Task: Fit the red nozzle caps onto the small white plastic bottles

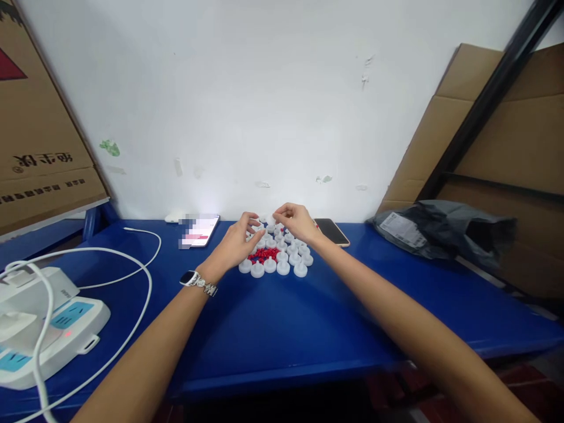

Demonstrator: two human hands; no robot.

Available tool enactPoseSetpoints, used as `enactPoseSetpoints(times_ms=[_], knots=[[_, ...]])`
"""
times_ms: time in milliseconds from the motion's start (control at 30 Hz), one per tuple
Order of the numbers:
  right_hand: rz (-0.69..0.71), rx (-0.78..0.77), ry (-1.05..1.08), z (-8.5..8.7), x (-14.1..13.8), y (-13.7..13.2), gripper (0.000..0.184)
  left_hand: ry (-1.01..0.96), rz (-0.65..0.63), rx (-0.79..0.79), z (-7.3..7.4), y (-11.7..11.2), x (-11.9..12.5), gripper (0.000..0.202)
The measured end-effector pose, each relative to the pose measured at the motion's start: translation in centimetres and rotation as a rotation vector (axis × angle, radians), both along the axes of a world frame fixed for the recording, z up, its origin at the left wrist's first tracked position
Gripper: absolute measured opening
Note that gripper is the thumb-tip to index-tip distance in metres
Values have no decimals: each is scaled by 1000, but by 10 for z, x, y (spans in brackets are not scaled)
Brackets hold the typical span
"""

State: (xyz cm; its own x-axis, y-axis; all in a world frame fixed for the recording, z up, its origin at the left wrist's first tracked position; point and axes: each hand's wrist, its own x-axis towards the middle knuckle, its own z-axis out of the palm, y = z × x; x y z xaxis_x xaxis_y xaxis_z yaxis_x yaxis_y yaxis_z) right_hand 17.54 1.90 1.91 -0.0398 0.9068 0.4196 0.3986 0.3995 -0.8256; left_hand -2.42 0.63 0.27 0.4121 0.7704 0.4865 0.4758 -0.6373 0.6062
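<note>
Several white plastic caps (282, 267), each with a short nozzle on top, stand clustered on the blue table. A pile of small red pieces (264, 255) lies among them. My left hand (240, 238) reaches the cluster's left side, thumb and fingers apart, with nothing visible in its grasp. Over the back of the cluster, my right hand (294, 220) pinches thumb and forefinger together beside a white cap. What sits in that pinch is too small to make out. A watch (189, 278) and a bracelet are on my left wrist.
A lit phone (201, 231) lies left of the caps, a dark-screened phone (332, 231) to the right. A white power strip (66, 335) with looping cables covers the table's left end. A grey plastic bag (445, 229) and cardboard (506, 158) stand at the right.
</note>
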Motion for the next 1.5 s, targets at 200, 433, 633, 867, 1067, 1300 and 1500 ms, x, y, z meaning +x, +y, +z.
enactPoseSetpoints(times_ms=[200,433,633,867,1067,1300,1500], knots=[[-28,-24,-409,-6,5,27,6,116,49,68,-5,5,-4,30],[-87,-54,-564,-11,10,36,13,153,48,89,-7,4,-1,28],[-148,-100,-458,-10,16,35,15,206,62,109,-6,2,-1,27],[-115,-66,-507,-16,4,31,12,226,86,131,-9,3,-2,26],[35,-108,-340,-6,-3,29,17,248,115,98,-7,3,-3,29],[-93,7,-663,-7,0,31,14,256,120,114,-7,3,-1,27],[-125,-17,-802,-10,-4,35,16,287,123,113,-8,4,-2,27]])
